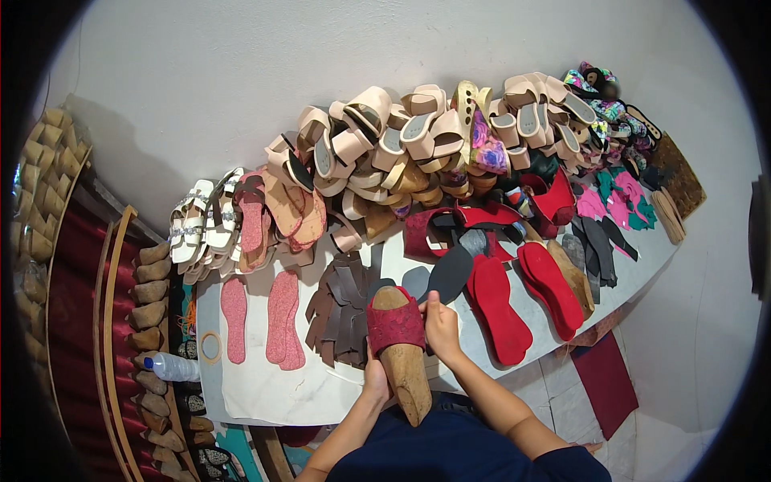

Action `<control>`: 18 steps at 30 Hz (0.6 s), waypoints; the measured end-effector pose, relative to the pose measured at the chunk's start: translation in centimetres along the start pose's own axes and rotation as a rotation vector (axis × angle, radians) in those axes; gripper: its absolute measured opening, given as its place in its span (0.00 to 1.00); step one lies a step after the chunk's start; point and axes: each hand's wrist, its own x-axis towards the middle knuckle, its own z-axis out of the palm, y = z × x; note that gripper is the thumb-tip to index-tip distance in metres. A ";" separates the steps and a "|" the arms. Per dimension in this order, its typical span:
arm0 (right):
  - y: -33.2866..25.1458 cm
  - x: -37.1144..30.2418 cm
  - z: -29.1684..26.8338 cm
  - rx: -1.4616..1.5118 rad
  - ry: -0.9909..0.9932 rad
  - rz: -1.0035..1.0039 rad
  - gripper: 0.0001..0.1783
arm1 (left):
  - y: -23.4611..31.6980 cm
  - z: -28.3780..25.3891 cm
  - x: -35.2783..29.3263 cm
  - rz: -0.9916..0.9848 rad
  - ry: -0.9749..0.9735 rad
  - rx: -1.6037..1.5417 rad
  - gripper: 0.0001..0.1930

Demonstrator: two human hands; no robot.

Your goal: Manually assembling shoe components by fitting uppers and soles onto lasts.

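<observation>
In front of my body is a tilted wooden shoe last (pixel 405 377) with a dark red patterned strap (pixel 396 321) wrapped across it. My left hand (pixel 375 376) is closed around the last's left side, its fingers partly hidden beneath. My right hand (pixel 441 328) is closed at the strap's right edge. Its thumb lies over the narrow part of a dark grey sole (pixel 451 273), which slants up and right; the sole's other end is hidden. Left of the last, brown strap pieces (pixel 341 309) lie fanned out on the white table (pixel 265 402).
Red soles (pixel 495 309) lie to the right and pink soles (pixel 283 321) to the left. Finished sandals (pixel 385 145) are heaped along the wall. A tape roll (pixel 210 347) and plastic bottle (pixel 173 367) are at the left edge, beside racked wooden lasts (pixel 150 293).
</observation>
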 end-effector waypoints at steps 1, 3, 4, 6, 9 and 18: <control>-0.2 -0.1 -0.3 0.082 -0.051 0.113 0.30 | 0.0 0.1 0.0 0.006 -0.032 -0.011 0.30; 0.2 0.0 -0.9 0.107 -0.183 0.258 0.32 | 0.1 0.2 0.1 -0.023 -0.060 -0.048 0.31; 0.6 -0.3 -0.9 0.106 -0.179 0.257 0.32 | 0.1 0.3 0.1 -0.053 -0.090 -0.085 0.32; 0.6 -1.0 -0.1 0.203 -0.183 0.249 0.28 | -0.2 0.0 0.3 -0.038 -0.090 -0.080 0.33; 0.3 -1.6 0.4 0.580 -0.226 0.425 0.26 | -0.2 0.5 0.1 -0.015 -0.055 -0.053 0.35; 0.7 -1.4 0.3 0.786 -0.314 0.502 0.23 | -0.2 -1.0 0.3 0.216 -0.029 0.195 0.27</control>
